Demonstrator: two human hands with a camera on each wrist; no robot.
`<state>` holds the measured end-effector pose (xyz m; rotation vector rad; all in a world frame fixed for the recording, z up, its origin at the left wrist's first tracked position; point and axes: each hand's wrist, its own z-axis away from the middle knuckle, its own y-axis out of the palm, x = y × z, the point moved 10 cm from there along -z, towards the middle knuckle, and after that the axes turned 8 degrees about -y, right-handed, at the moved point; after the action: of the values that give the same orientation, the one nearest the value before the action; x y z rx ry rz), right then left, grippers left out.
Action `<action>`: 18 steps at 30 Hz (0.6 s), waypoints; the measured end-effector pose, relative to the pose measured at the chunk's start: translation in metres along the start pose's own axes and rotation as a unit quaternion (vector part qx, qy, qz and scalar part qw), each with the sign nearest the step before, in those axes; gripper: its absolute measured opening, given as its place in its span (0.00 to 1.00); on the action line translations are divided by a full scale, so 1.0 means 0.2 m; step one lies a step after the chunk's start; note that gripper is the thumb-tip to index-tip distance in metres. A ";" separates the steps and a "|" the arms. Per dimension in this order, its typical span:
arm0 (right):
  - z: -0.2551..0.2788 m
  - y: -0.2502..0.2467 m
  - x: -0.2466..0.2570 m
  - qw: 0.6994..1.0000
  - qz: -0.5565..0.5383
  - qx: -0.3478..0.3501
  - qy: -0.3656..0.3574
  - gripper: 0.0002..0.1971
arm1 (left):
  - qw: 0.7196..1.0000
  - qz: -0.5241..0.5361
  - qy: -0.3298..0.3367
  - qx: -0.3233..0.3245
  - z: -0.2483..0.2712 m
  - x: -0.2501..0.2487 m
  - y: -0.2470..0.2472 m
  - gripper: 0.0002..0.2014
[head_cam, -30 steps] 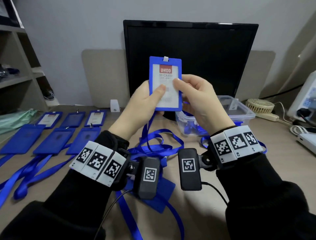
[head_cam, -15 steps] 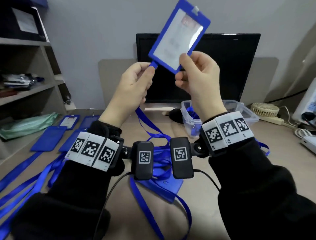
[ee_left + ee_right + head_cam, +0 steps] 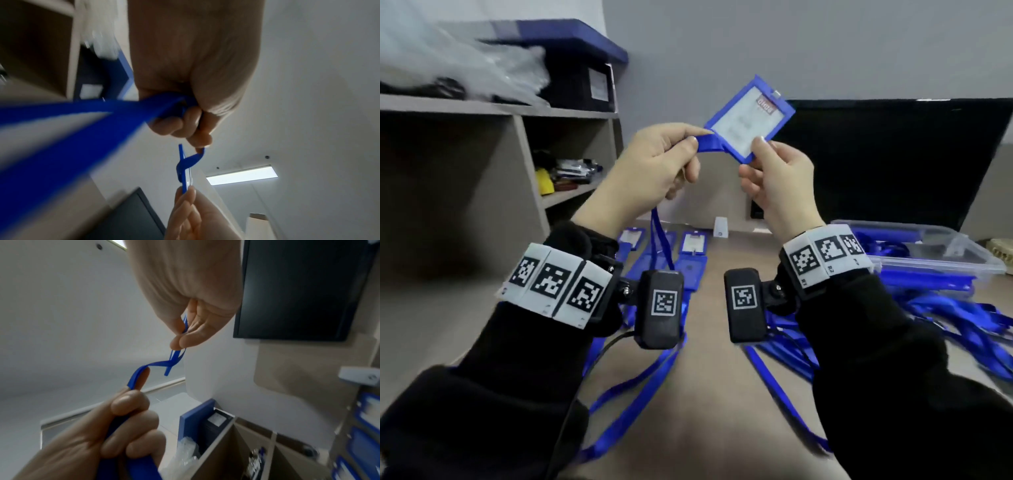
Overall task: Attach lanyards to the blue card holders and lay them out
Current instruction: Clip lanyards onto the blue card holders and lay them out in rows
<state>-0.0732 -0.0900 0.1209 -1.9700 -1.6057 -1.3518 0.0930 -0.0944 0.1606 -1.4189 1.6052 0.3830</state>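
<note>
I hold a blue card holder with a white ID card, tilted, in the air in front of the monitor. My right hand pinches its lower corner. My left hand grips the end of a blue lanyard where it meets the holder's left edge. The strap hangs from that hand and loops on the table. In the left wrist view my curled fingers clamp the strap, with the holder edge-on. In the right wrist view my right hand pinches the holder's edge, and the twisted strap leads to my left hand.
Several blue holders with lanyards lie in rows on the table behind my wrists. A clear plastic box holds more blue lanyards, and loose ones are piled at the right. A black monitor stands behind and a shelf unit at the left.
The holder went from upright to tilted. My left hand let go of its face and took the strap at its left edge. My view swung left toward the shelf.
</note>
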 end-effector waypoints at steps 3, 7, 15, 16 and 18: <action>0.05 0.17 -0.20 0.997 -0.039 -0.007 0.073 0.09 | 0.996 -0.063 -0.057 0.013 0.11 0.12 -0.16 0.15; 0.13 0.41 -0.44 0.989 -0.042 0.013 0.140 0.11 | 0.983 -0.123 -0.133 0.031 0.26 0.27 -0.34 0.19; 0.36 0.71 -0.91 0.963 0.071 0.082 0.246 0.12 | 0.937 -0.223 -0.255 0.081 0.59 0.55 -0.60 0.18; 0.37 0.72 -0.95 0.960 0.091 0.082 0.252 0.12 | 0.929 -0.237 -0.270 0.088 0.63 0.58 -0.62 0.17; 0.40 0.74 -1.05 0.954 0.125 0.084 0.259 0.13 | 0.914 -0.255 -0.298 0.104 0.71 0.65 -0.66 0.18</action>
<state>0.1047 -0.2186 -0.0341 -1.4905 -1.1410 -1.4202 0.2841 -0.1058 0.0290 -1.3266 0.7247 0.2847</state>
